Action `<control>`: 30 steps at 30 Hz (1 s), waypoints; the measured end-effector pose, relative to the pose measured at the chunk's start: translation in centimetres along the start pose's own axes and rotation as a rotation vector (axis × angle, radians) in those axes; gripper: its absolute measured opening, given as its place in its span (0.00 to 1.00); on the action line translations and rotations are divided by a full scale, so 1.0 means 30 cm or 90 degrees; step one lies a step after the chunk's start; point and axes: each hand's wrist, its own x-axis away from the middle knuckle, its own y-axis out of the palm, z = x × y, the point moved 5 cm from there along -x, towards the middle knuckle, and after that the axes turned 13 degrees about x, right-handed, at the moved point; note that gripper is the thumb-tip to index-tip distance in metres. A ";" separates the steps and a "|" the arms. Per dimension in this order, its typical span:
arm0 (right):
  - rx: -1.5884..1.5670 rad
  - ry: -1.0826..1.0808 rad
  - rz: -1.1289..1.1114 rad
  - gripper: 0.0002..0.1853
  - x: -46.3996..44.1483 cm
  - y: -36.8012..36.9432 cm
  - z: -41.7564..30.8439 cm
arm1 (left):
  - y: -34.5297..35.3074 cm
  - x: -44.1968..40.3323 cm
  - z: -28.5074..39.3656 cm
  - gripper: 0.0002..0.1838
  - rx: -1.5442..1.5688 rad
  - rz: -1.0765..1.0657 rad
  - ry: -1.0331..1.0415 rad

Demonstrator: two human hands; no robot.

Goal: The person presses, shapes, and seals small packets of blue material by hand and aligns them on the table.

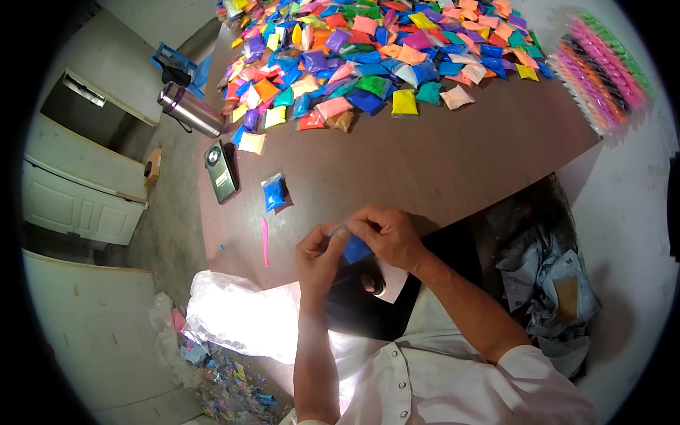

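Between my two hands, just over the table's front edge, is a blue packet (356,249) in clear plastic. My left hand (320,256) pinches its top edge from the left. From the right, my right hand (386,234) grips the same edge with thumb and fingers close together. The packet hangs below my fingertips, and part of it is hidden by them. A second blue packet (273,194) lies on the table ahead of my left hand. Nearer to that hand is a thin pink plastic stick (265,241).
A big heap of coloured packets (368,64) covers the table's (425,156) far part. A phone (222,172) and a steel flask (191,110) are at left. Bundled coloured sticks (598,74) lie at far right. Crumpled bags (549,276) fill a space below right; plastic scraps (234,386) lie lower left.
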 end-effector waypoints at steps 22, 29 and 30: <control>-0.018 0.000 -0.062 0.13 -0.003 -0.002 -0.033 | -0.015 0.003 0.014 0.12 0.094 -0.036 0.014; -0.134 0.121 -0.079 0.14 0.001 0.008 0.031 | 0.008 0.002 0.019 0.13 0.024 -0.062 -0.013; -0.101 0.078 -0.070 0.13 -0.001 0.007 0.023 | 0.006 0.002 0.021 0.13 0.025 -0.070 -0.012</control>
